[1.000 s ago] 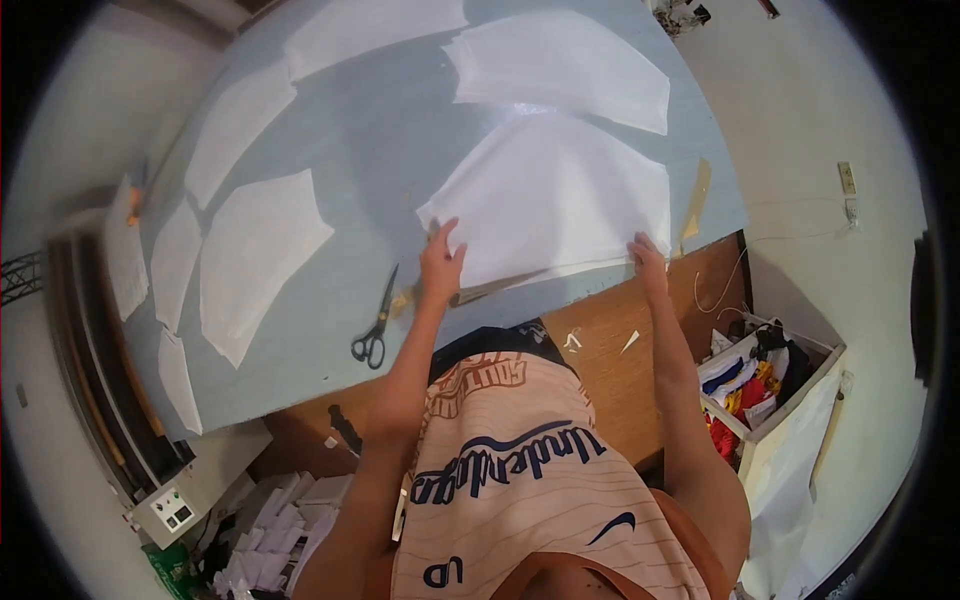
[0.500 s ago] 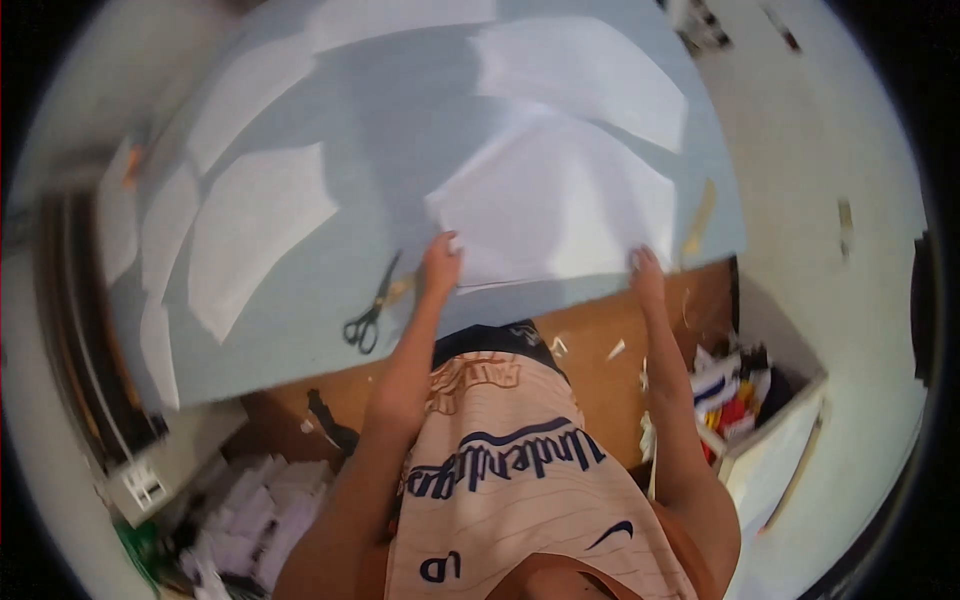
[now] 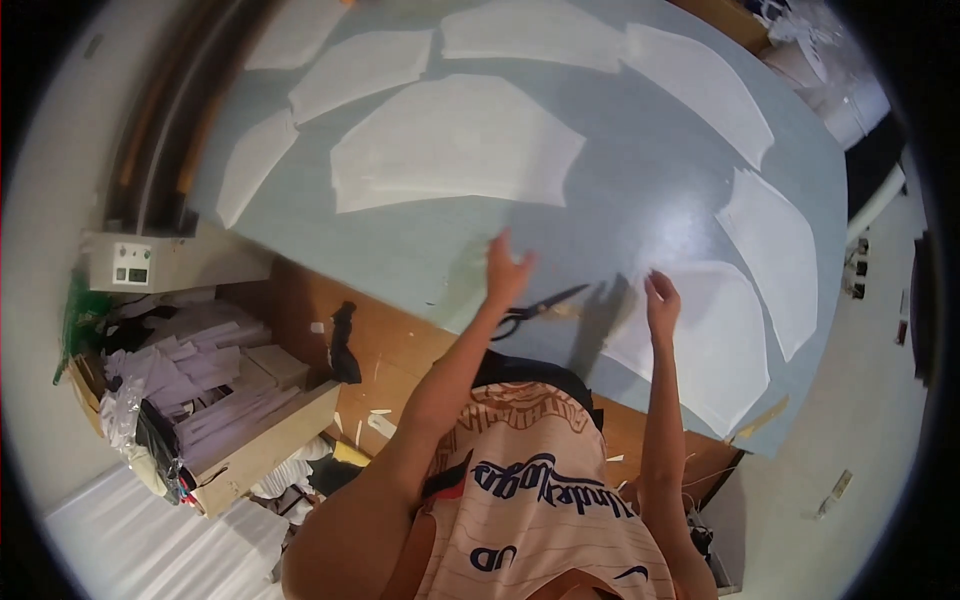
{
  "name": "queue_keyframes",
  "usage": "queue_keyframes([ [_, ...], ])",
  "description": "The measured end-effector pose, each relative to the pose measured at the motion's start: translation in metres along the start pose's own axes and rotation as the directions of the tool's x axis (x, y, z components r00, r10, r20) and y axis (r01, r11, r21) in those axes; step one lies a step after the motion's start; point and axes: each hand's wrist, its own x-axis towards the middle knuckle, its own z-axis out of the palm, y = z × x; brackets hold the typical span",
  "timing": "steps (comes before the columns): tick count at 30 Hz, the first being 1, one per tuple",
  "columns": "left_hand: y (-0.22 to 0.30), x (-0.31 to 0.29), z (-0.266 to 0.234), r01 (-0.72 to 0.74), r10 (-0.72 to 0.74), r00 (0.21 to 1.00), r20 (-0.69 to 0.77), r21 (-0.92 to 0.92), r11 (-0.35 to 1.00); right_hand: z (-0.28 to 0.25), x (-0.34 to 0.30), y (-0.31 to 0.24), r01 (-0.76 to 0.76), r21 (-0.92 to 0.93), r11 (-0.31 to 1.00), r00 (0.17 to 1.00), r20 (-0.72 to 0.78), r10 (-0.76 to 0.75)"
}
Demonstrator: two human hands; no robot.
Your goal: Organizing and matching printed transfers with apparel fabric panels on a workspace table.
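My left hand (image 3: 510,272) hovers over the pale blue table (image 3: 600,225) with its fingers spread and nothing in them. Just below it lies a pair of black-handled scissors (image 3: 540,311), blades pointing right. My right hand (image 3: 661,305), fingers loosely bent, is above the upper left edge of a white cut panel (image 3: 715,345), which looks like thin cloth; I see nothing in its grip. Across from my left hand rests a larger white panel stack (image 3: 455,145) with a curved far edge. A narrow white panel (image 3: 775,255) curves along the right side.
More white panels (image 3: 530,38) line the far side. A yellowish strip (image 3: 762,418) lies at the table's right corner. Left of me, a box (image 3: 265,430) overflows with pale scraps. Clear plastic bags (image 3: 835,75) stand beyond the far right edge.
My view has swung left. Both hands have let go of the white panel, which now lies at the right. The left hand has come away from it, toward the large panel stack.
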Motion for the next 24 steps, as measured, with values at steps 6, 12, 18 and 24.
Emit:
queue_keyframes([
  [6, -0.218, 0.166, -0.127, 0.212, -0.145, 0.932, -0.333, 0.174, 0.962, 0.184, 0.085, -0.063, -0.078, 0.047, 0.996, 0.994, 0.078, 0.074],
  [12, -0.302, 0.259, -0.165, 0.357, -0.352, 0.934, -0.065, 0.084, 0.931, 0.239, 0.145, -0.049, -0.205, 0.008, 0.979, 0.978, 0.047, 0.204],
  [18, -0.299, 0.276, -0.173, 0.408, -0.407, 0.913, -0.040, 0.050, 0.911, 0.259, 0.136, -0.057, -0.233, -0.027, 0.972, 0.973, -0.002, 0.233],
  [24, -0.287, 0.292, -0.174, 0.431, -0.431, 0.899, 0.074, 0.015, 0.902, 0.275, 0.131, -0.064, -0.201, -0.205, 0.958, 0.978, -0.093, 0.185],
])
